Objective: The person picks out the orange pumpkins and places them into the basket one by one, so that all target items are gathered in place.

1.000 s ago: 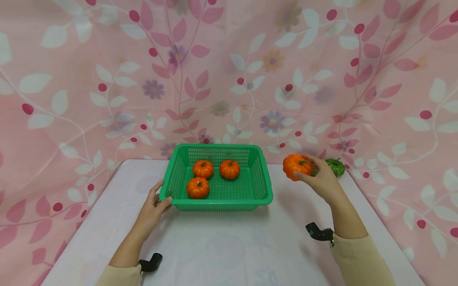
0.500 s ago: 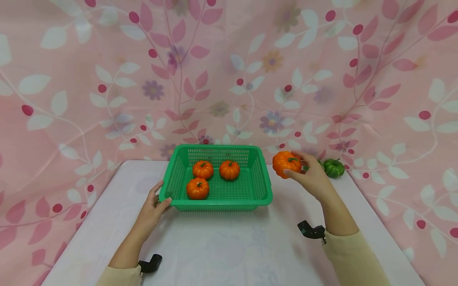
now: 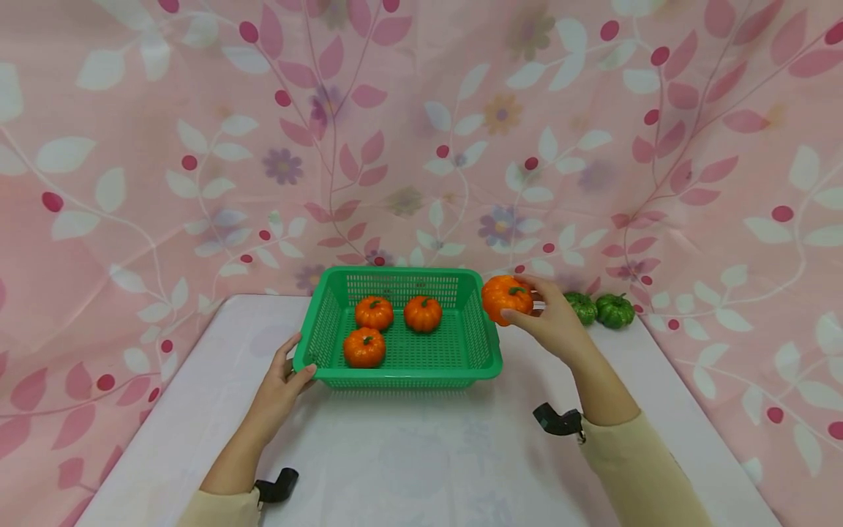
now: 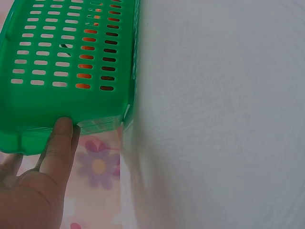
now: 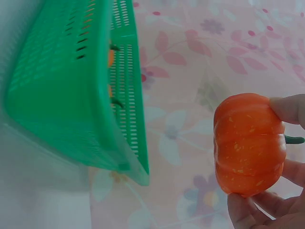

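Note:
My right hand (image 3: pixel 549 318) grips a small orange pumpkin (image 3: pixel 506 298) between thumb and fingers, held up at the basket's right rim in the head view. Its green stem shows beside the thumb in the right wrist view, where the pumpkin (image 5: pixel 250 143) hangs apart from the basket wall. A green plastic basket (image 3: pixel 408 372) stands at the middle of the table with three orange pumpkins (image 3: pixel 364 347) inside, toward its left. My left hand (image 3: pixel 279 384) holds the basket's left rim near the front corner, thumb on top, fingers along the outer side.
Two green pumpkins (image 3: pixel 615 311) sit at the table's back right, behind the right hand. A white cloth covers the table (image 3: pixel 408 454). Pink floral fabric (image 3: pixel 408 146) hangs close behind and along both sides.
My right hand has carried the orange pumpkin leftward to the basket's right rim, uncovering the second green pumpkin. The left hand and basket have stayed in place.

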`<state>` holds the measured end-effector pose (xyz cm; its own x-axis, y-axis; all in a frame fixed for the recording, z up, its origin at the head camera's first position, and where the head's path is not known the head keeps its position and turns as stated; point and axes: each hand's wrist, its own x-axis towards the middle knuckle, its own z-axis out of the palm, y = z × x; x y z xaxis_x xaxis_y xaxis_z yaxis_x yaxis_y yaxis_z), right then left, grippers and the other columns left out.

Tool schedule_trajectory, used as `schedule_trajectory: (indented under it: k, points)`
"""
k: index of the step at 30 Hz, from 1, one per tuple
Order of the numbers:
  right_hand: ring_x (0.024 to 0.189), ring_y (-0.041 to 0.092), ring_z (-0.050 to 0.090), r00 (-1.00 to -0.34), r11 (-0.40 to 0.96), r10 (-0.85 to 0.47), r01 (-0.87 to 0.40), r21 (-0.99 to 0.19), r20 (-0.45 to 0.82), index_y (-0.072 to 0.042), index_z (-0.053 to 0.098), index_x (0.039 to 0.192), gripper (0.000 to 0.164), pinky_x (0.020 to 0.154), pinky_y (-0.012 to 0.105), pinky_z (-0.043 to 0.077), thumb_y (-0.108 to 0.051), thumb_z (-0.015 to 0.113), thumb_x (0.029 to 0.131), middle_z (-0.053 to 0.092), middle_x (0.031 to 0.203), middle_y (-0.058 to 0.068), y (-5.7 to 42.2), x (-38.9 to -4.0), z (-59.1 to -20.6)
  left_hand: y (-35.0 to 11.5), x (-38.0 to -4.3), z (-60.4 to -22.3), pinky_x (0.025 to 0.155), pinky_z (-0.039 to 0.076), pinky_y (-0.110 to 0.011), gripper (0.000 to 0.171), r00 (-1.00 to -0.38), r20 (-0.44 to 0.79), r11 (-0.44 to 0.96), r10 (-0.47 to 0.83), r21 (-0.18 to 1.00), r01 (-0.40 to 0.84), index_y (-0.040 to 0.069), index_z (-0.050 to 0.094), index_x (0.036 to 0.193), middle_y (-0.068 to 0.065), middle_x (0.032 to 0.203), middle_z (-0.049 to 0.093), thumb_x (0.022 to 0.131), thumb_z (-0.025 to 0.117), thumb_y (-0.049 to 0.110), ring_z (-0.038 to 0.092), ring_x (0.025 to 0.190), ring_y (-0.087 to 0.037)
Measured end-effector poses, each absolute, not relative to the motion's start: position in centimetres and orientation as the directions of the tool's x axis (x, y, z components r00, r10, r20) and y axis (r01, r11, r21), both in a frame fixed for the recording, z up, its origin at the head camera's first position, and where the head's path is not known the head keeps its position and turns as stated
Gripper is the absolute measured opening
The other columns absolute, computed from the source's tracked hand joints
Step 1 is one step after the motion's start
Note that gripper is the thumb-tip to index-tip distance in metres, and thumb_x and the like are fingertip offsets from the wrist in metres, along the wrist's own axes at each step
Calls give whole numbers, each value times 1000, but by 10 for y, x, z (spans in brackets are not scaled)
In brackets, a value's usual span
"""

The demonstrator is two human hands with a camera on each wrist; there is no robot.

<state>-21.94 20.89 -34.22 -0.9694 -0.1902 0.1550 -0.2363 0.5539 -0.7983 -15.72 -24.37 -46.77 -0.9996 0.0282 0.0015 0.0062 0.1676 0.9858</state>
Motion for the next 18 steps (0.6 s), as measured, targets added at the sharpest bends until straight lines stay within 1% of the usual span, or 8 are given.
schedule_trajectory:
  k: [5,11,14,18]
  points:
    - [119,37,50,-964,575,-229,-247,-780,136,-14,41,152,71,93,51,55,-35,74,92,41,149,15,200,-226,-348,-244,-157,-468,102,50,-33,75,-1000,5,165,30,986,10,23,8,162,-27,145,41,105,56,26,57,112,-6]
    - [114,38,53,-954,572,-261,-278,-772,150,-13,46,149,68,87,49,57,-33,75,91,43,146,16,190,-232,-351,-244,-157,-468,103,48,-36,75,-999,6,163,31,987,11,23,8,162,-27,147,40,105,56,26,57,111,-4]
    - [114,37,53,-947,571,-277,-296,-766,160,-14,47,149,67,88,48,57,-33,76,91,45,144,15,184,-234,-352,-244,-157,-468,103,48,-37,75,-1000,4,164,29,986,8,23,9,162,-27,146,40,105,56,26,57,110,-3]
    - [116,35,51,-936,557,-308,-323,-765,171,-10,46,148,69,92,49,55,-31,76,91,47,142,15,176,-238,-357,-243,-157,-467,103,48,-37,75,-1000,2,168,26,986,6,24,9,162,-27,145,41,105,56,26,58,109,-2]
